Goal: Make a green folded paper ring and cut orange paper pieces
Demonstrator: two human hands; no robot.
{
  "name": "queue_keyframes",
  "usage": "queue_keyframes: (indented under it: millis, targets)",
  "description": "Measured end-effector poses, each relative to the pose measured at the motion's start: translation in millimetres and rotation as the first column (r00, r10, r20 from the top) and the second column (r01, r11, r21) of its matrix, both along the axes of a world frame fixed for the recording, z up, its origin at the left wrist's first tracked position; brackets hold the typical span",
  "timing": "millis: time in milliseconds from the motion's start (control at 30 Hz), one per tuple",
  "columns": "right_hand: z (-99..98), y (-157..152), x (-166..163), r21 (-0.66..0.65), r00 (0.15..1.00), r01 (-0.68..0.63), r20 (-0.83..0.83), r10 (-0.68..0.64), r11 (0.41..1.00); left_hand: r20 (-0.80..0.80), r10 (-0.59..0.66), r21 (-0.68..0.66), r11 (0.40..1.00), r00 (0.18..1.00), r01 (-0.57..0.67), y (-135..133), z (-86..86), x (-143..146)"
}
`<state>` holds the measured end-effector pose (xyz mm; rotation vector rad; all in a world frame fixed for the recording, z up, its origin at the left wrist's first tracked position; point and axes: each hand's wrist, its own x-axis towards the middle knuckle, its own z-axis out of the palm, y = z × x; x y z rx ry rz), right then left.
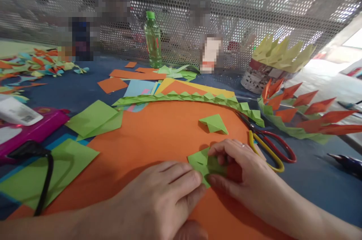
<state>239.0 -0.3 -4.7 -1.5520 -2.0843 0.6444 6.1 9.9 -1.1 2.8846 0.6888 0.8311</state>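
Observation:
A small green paper piece (201, 161) lies partly folded on a large orange sheet (152, 134). My left hand (164, 198) presses its fingertips flat on the piece's lower left edge. My right hand (240, 172) is curled over its right side, pinching a fold between thumb and fingers. A finished green folded triangle (214, 123) rests on the orange sheet just beyond my hands. A long chain of joined green folded triangles (186, 98) curves along the sheet's far edge.
Scissors (268, 143) with red and yellow handles lie right of my hands. Green paper squares (93, 119) lie at left beside a pink case (34, 128) and a black cable (45, 168). A green bottle (153, 40), a paper-covered cup (264, 76) and orange spikes (308, 111) stand farther back.

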Motion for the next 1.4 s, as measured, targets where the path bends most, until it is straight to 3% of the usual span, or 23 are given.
queue_keyframes:
  millis: [367, 733, 900, 1033, 1167, 1400]
  targets:
    - [-0.9, 0, -2, -0.013, 1.000, 0.003, 0.012, -0.003, 1.000, -0.024, -0.011, 0.019, 1.000, 1.000, 0.011, -2, 0.3, 1]
    - [4.9, 1, 8, -0.038, 1.000, -0.019, -0.006, 0.019, 0.999, 0.049, 0.000, 0.031, 1.000, 0.999, -0.002, -3, -3.2, -1]
    - [8.7, 3, 19, -0.080, 0.991, -0.127, -0.062, 0.122, 0.989, 0.020, -0.014, 0.010, 1.000, 1.000, 0.014, -5, -6.9, -7]
    - [10.4, 9, 24, -0.022, 0.963, -0.226, -0.152, 0.220, 0.974, 0.016, -0.006, 0.006, 1.000, 1.000, 0.006, -4, -5.7, -7]
    - [10.8, 13, 24, 0.054, 0.934, -0.260, -0.240, 0.265, 0.964, 0.008, -0.020, 0.024, 1.000, 1.000, 0.020, -4, -3.9, -6]
    - [15.7, 10, 21, 0.013, 0.935, -0.278, -0.226, 0.274, 0.961, 0.004, -0.036, 0.018, 0.999, 0.999, 0.036, -1, -1.3, -9]
